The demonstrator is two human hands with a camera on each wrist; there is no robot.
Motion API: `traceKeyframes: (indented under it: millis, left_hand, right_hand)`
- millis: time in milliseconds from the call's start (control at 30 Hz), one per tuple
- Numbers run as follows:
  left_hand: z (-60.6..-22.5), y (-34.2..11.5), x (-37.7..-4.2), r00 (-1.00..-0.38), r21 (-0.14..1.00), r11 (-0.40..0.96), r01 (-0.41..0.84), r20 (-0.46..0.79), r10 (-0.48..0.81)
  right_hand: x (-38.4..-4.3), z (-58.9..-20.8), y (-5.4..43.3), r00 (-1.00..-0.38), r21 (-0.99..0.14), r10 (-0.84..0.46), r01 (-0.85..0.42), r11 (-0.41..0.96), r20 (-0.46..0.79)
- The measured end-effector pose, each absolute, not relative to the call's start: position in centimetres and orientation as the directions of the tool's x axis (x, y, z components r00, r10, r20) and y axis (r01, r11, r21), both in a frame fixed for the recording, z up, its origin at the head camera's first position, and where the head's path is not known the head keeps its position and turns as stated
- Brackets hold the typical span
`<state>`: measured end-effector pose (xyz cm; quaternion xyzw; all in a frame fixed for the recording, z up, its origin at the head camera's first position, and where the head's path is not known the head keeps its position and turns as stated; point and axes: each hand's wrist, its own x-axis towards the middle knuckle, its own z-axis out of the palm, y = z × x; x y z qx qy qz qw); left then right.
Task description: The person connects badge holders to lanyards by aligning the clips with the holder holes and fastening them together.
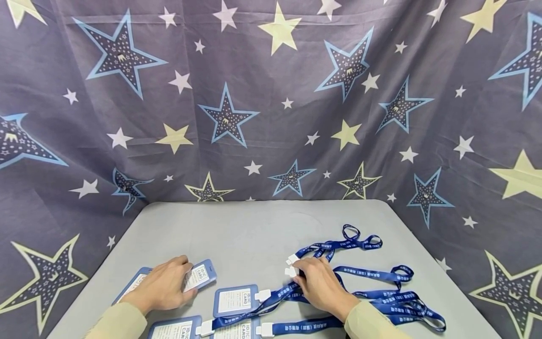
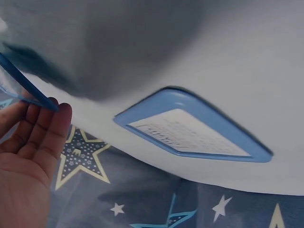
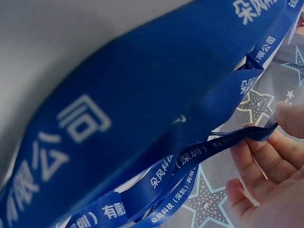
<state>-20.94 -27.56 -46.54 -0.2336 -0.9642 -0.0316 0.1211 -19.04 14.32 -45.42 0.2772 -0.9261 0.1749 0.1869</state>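
Note:
My left hand grips a blue-framed ID card holder between thumb and fingers, tilted up from the table at its left side. A second card holder lies flat by that hand, partly covered by it in the head view. On the right, my right hand pinches a blue lanyard with white lettering, close to its white clip. Another white clip, on a lanyard looped toward the back, sits just beyond the fingertips.
Nearer the front edge lie several card holders joined by white clips to blue lanyards. Their straps overlap and loop across the right of the grey table. A star-patterned cloth hangs around the back and sides.

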Motion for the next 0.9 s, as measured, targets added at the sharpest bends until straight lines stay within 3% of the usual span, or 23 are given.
traceKeyframes:
  millis: [267, 467, 900]
  left_hand:
    - [-46.0, -26.4, -20.9, -0.838, 0.015, 0.87, 0.494, 0.275, 0.471]
    - [-45.7, -25.8, -20.9, -0.831, 0.029, 0.856, 0.516, 0.259, 0.492]
    - [-44.9, -24.5, -20.5, -0.751, 0.035, 0.784, 0.62, 0.313, 0.581]
  right_hand:
    - [-19.1, -45.3, 14.3, -0.754, -0.205, -0.456, -0.598, 0.775, 0.473]
    - [-19.1, -45.3, 14.3, -0.77, -0.226, -0.451, -0.587, 0.777, 0.451]
    - [-19.1, -45.2, 14.2, -0.778, -0.232, -0.448, -0.581, 0.78, 0.441]
